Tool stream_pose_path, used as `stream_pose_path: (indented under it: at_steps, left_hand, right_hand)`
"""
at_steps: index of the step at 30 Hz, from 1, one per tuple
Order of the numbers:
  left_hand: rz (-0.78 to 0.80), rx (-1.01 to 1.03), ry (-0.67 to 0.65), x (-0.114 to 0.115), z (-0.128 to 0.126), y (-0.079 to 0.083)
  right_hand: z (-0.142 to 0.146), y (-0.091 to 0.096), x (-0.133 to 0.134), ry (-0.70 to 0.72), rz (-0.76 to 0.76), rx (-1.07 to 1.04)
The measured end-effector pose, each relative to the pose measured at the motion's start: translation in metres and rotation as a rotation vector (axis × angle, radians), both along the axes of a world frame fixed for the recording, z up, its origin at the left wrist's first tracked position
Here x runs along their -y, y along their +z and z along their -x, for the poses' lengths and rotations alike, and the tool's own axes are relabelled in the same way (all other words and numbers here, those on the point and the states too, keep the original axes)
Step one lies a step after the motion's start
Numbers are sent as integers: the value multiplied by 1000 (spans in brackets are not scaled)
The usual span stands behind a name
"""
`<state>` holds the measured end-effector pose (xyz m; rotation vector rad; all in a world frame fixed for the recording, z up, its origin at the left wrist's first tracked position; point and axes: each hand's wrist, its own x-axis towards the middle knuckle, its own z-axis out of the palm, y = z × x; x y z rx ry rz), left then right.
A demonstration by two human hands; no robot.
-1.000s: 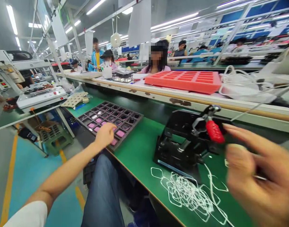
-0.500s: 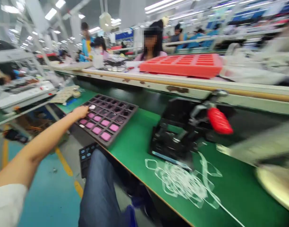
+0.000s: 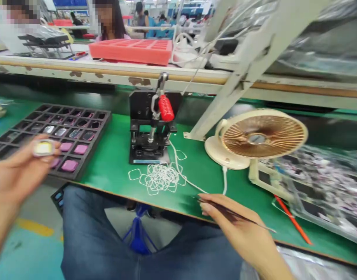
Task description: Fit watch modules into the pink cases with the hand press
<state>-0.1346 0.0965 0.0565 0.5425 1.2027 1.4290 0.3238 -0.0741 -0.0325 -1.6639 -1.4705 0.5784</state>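
Note:
Raised over the black compartment tray (image 3: 89,155), my left hand (image 3: 23,165) pinches a small shiny rounded-square part (image 3: 43,148) with a pale rim; motion blurs it. Pink pieces (image 3: 69,165) and dark glossy ones fill several of the tray's pockets. Thin dark tweezers (image 3: 237,214) lie in my right hand (image 3: 239,225), its fingers closed round them near the table's front edge. Left of their tip is a heap of thin white rounded-square frames (image 3: 162,178). Behind the heap stands a black toggle-clamp press (image 3: 151,136) with a red handle (image 3: 166,108).
A cream fan (image 3: 256,134) stands right of the press, beside a slanted white post (image 3: 233,89). A clear tray of loose scraps (image 3: 327,186) and an orange stick (image 3: 293,219) lie farther right. A red foam tray (image 3: 132,50) rests on the shelf; people sit beyond.
The view has swung right. My left hand, earlier reaching into the black tray, is now lifted nearer with the small part between its fingers. My right hand with tweezers has come into view.

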Motion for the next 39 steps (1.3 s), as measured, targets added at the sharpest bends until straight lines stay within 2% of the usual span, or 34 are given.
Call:
stream_pose_path:
  at_steps: [2,4,6,8,10,13,22,33,39]
  left_hand:
    - [-83,100,-280,32,-30,-23]
    - [-47,225,-578,59,-73,-52]
    - [-8,354,-730,80,-113,-75]
    - [11,462,-807,95,-139,-88]
    - [19,534,-833,104,-151,-93]
    - [49,580,-821,110,-155,-96]
    - [70,617,-794,117,-158,-108]
    - [74,611,-794,119,-155,-112]
    - [93,610,-769,120,-156,-114]
  right_hand:
    - [19,-7,-1,-17,-85,-91]
    - [47,-11,-3,59,-191,-151]
    - [76,-11,-5,144,-308,-186]
    - [100,-10,-6,188,-426,-212]
    - [113,-11,-7,223,-509,-241]
    - [119,-14,-7,293,-553,-262]
    - [118,-28,0,329,-530,-268]
    - [122,-27,-4,329,-520,-275]
    - [123,-38,-2,346,-573,-217]
